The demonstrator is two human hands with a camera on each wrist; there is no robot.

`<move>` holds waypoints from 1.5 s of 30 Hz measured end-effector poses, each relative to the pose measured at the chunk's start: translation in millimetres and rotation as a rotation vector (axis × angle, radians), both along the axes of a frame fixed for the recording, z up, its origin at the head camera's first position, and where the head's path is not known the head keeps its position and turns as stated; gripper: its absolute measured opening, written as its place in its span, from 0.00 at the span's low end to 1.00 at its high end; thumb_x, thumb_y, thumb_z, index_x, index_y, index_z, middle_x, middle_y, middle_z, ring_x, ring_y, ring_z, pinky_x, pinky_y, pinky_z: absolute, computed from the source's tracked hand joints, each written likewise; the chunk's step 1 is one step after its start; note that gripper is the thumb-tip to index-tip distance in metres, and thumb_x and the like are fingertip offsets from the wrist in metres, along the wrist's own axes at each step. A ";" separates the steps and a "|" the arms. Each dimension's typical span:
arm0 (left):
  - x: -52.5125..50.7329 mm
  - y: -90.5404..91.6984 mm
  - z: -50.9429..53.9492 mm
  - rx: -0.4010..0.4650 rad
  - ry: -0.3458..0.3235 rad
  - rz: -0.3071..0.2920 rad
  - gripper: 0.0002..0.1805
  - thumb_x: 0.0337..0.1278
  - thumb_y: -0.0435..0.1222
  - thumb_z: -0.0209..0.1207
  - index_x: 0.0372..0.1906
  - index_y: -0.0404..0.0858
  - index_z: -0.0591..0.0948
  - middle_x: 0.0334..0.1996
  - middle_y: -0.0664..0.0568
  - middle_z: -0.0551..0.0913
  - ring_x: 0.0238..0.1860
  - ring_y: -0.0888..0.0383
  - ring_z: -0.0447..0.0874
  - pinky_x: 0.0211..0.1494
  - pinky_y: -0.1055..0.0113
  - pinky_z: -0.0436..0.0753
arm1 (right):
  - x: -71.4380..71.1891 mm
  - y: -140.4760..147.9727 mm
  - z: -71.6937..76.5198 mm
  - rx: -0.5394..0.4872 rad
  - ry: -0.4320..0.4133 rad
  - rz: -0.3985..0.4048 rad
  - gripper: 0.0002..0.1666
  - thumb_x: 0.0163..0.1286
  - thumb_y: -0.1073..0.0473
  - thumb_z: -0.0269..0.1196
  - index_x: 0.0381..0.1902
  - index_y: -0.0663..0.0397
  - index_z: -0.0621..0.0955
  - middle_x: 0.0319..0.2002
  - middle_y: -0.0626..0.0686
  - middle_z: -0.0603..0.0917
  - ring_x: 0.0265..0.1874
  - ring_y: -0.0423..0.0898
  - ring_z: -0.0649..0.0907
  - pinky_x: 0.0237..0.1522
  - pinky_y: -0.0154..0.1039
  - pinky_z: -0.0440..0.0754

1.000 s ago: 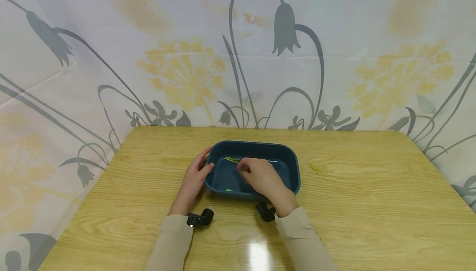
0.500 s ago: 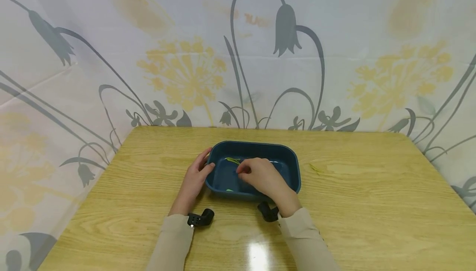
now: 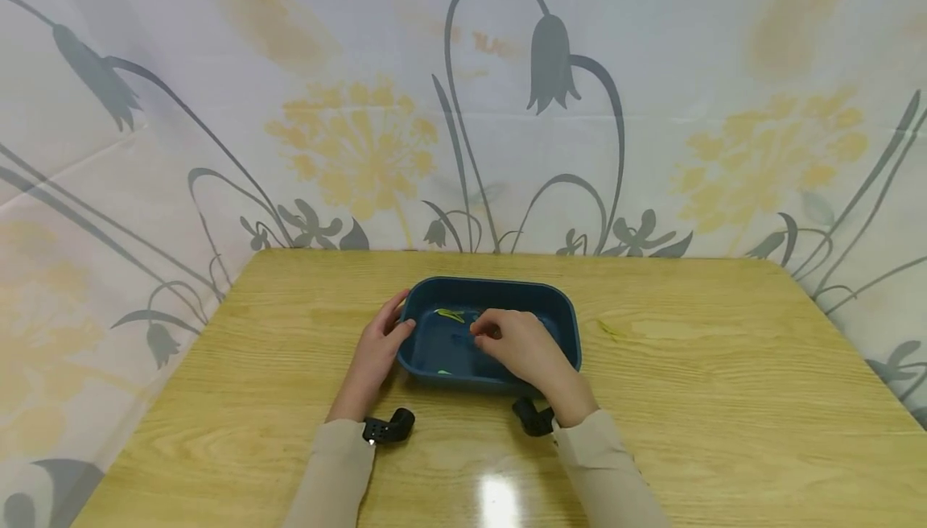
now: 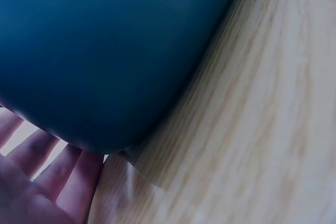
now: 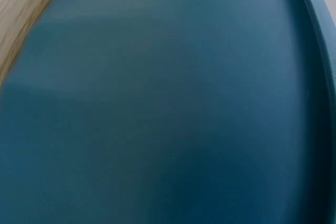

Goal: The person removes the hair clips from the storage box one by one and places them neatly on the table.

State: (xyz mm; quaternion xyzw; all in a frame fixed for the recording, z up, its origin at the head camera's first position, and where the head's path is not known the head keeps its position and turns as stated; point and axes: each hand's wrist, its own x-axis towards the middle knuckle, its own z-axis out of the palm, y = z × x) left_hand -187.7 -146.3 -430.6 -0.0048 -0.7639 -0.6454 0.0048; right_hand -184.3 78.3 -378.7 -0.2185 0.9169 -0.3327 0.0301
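Observation:
A dark blue rectangular basin (image 3: pixel 488 384) with rounded corners stands on the table. My left hand (image 3: pixel 379 343) holds its left side, thumb over the rim and fingers against the outer wall. In the left wrist view, the fingers (image 4: pixel 68 174) lie along the basin's outside. My right hand (image 3: pixel 525 351) is inside the basin, its fingers bent and thumb close to the index finger. Whether anything lies between those fingertips is too small to tell. Just left of them a thin yellow-green leafy strip (image 3: pixel 451 315) lies on the basin floor. A smaller green piece (image 3: pixel 444 372) lies near the front wall.
Right of the basin, a thin yellow-green strip (image 3: pixel 610 329) lies on the wooden table (image 3: pixel 724 399). A flower-patterned curtain (image 3: pixel 492 150) hangs behind the table's far edge. Black cameras are strapped to both wrists.
My right hand has drawn back slightly to the right, away from the leafy strip, which now shows whole. My left hand keeps its hold on the basin. The head view has shifted slightly.

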 end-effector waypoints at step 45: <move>1.0 -0.3 -1.0 -0.013 0.011 0.007 0.25 0.61 0.40 0.50 0.64 0.54 0.63 0.62 0.50 0.63 0.63 0.53 0.58 0.62 0.54 0.59 | -16.2 75.3 7.7 -0.219 -0.040 -0.168 0.12 0.64 0.53 0.57 0.40 0.54 0.72 0.31 0.57 0.79 0.25 0.51 0.79 0.27 0.39 0.77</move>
